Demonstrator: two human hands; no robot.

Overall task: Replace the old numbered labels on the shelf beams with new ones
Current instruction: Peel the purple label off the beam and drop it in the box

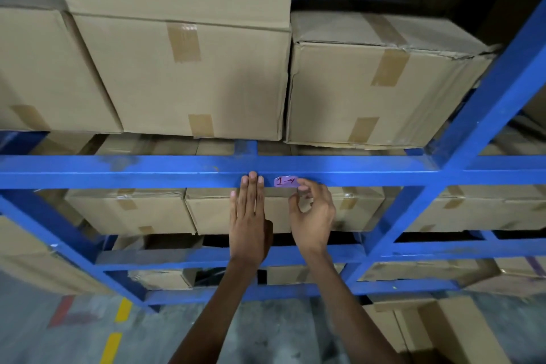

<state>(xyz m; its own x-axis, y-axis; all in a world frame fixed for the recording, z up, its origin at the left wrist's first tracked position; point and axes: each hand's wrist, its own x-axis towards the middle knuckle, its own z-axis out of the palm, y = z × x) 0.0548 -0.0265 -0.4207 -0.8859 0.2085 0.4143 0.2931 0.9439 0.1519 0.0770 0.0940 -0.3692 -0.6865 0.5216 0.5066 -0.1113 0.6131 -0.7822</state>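
Close against a blue warehouse rack (pixel 487 103), a person works on the shelf beam (pixel 118 171) under taped cardboard boxes (pixel 183 77). At left, the left hand (pixel 249 216) lies flat, its grip wide, with straight fingertips (pixel 252 177) pressed to the beam's face, apparently to steady the reach. Just beside it, a purple label (pixel 285 181) marked "1-4" sits on the beam's front. The right hand (pixel 311 216) keeps a narrow grip on the label's right end, thumb and forefinger pinching it. Whether it is being peeled off or set in place cannot be told.
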